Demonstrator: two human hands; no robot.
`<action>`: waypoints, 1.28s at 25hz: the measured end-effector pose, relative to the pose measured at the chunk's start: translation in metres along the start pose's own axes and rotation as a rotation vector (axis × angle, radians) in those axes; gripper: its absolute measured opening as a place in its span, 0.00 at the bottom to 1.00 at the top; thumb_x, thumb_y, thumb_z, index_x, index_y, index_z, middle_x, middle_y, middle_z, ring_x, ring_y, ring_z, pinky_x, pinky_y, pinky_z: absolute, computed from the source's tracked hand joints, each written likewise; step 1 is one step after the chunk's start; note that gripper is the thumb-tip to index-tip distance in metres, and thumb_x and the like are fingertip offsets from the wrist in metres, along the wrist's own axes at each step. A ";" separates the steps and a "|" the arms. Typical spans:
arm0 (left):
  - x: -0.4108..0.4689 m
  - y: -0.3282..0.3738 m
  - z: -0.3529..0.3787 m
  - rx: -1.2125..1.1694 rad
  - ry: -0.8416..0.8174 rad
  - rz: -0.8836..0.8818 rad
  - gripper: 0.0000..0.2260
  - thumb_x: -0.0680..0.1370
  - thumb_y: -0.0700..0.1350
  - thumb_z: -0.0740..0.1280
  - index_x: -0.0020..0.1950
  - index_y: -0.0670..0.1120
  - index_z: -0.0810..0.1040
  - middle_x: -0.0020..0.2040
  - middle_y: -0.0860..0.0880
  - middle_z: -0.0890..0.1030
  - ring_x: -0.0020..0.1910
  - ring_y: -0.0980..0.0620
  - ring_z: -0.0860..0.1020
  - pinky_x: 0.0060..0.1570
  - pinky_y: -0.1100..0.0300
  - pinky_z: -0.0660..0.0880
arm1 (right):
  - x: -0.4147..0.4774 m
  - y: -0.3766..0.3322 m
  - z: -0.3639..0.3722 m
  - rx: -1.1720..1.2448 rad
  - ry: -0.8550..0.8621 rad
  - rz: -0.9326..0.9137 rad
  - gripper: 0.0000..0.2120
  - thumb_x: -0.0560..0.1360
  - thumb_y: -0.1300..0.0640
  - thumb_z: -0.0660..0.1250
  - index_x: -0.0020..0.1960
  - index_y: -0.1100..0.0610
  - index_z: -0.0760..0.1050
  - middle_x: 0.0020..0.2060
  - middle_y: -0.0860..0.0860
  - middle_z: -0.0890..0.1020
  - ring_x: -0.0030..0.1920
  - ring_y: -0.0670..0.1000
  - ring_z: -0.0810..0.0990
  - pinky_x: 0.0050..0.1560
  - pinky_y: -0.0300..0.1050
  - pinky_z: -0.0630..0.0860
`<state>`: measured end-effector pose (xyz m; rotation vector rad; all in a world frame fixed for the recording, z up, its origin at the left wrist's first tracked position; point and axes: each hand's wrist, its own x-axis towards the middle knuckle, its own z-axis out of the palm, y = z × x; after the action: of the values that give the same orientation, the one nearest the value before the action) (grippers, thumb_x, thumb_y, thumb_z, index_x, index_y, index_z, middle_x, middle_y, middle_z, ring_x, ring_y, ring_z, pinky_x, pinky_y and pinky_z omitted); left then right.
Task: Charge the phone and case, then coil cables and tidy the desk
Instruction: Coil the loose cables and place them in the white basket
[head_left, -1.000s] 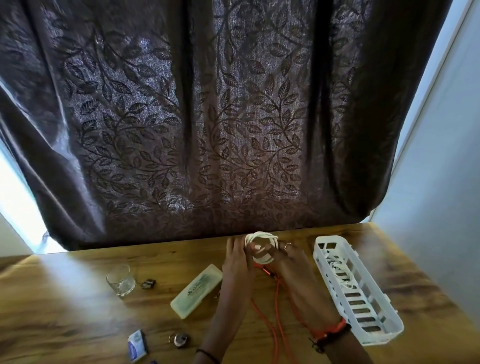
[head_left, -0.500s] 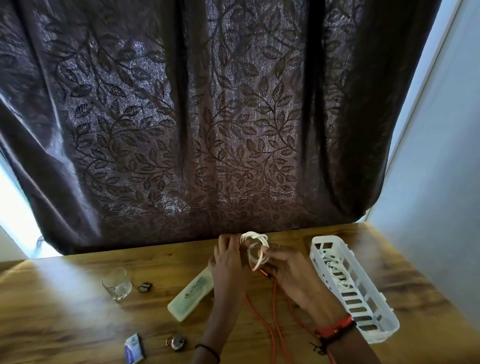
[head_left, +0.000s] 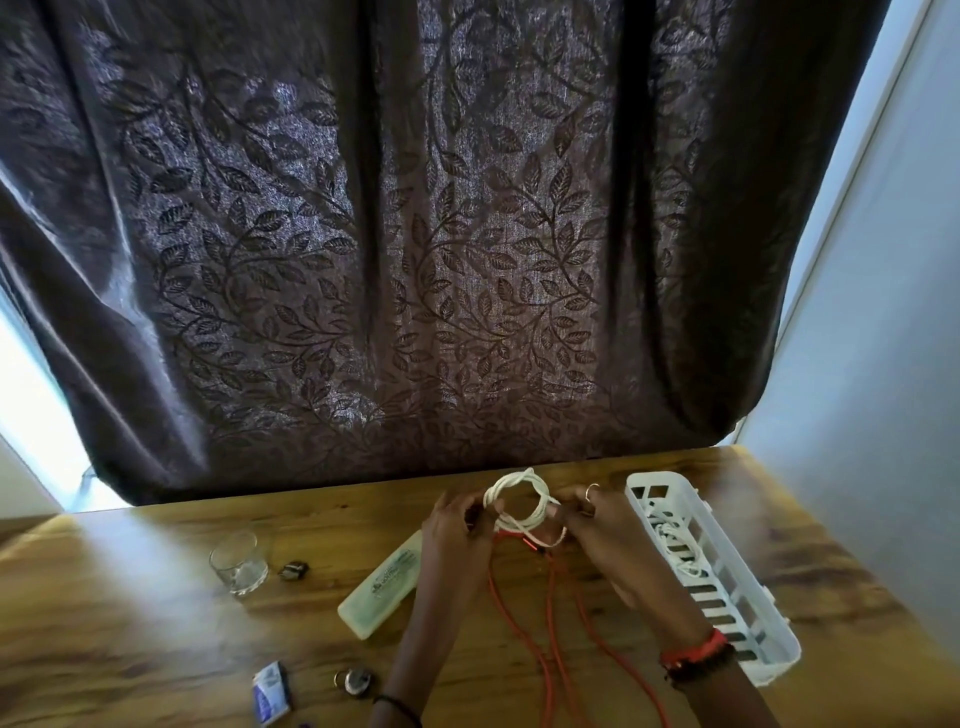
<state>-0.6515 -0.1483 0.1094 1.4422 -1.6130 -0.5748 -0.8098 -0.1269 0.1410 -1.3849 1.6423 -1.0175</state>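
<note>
A white cable (head_left: 519, 501) is wound into a small coil and held just above the wooden desk (head_left: 130, 613), near its far edge. My left hand (head_left: 454, 530) grips the coil's left side and my right hand (head_left: 597, 525) grips its right side. An orange cable (head_left: 550, 639) lies loose on the desk under my hands and runs toward me between my forearms. A white slotted basket (head_left: 727, 603) stands to the right of my right hand, with another white cable (head_left: 670, 540) inside it.
A pale green case (head_left: 384, 592) lies left of my left arm. Further left stand an empty glass (head_left: 240, 562) and a small dark object (head_left: 294, 570). A small blue-white packet (head_left: 271, 699) and a round metal item (head_left: 356, 680) lie near the front edge. A dark curtain (head_left: 415, 234) hangs behind the desk.
The coil has turned from edge-on to a wider, flatter loop, and my hands have spread apart to its two sides. The view has shifted slightly.
</note>
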 end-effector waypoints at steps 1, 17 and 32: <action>0.000 -0.001 -0.001 0.000 0.008 0.026 0.09 0.76 0.45 0.68 0.53 0.43 0.81 0.46 0.53 0.77 0.43 0.58 0.74 0.44 0.71 0.65 | 0.000 -0.002 -0.004 -0.073 -0.039 -0.022 0.08 0.76 0.57 0.66 0.53 0.53 0.80 0.39 0.45 0.83 0.38 0.41 0.80 0.42 0.37 0.77; -0.007 -0.003 0.009 -0.564 -0.144 -0.292 0.05 0.75 0.44 0.68 0.43 0.45 0.82 0.39 0.47 0.85 0.42 0.50 0.84 0.45 0.56 0.79 | 0.016 0.009 0.002 -0.624 0.333 -0.157 0.15 0.79 0.50 0.59 0.59 0.55 0.78 0.51 0.53 0.84 0.49 0.50 0.80 0.45 0.37 0.68; -0.036 -0.011 0.043 -0.877 -0.049 -0.499 0.09 0.77 0.43 0.65 0.48 0.38 0.80 0.47 0.37 0.83 0.51 0.39 0.81 0.57 0.44 0.76 | -0.001 0.014 0.047 -0.127 0.292 -0.081 0.13 0.78 0.54 0.61 0.56 0.60 0.78 0.45 0.53 0.83 0.43 0.45 0.80 0.34 0.27 0.69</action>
<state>-0.6833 -0.1250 0.0676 1.1192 -0.8079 -1.3991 -0.7729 -0.1298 0.1095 -1.4486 1.9033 -1.2275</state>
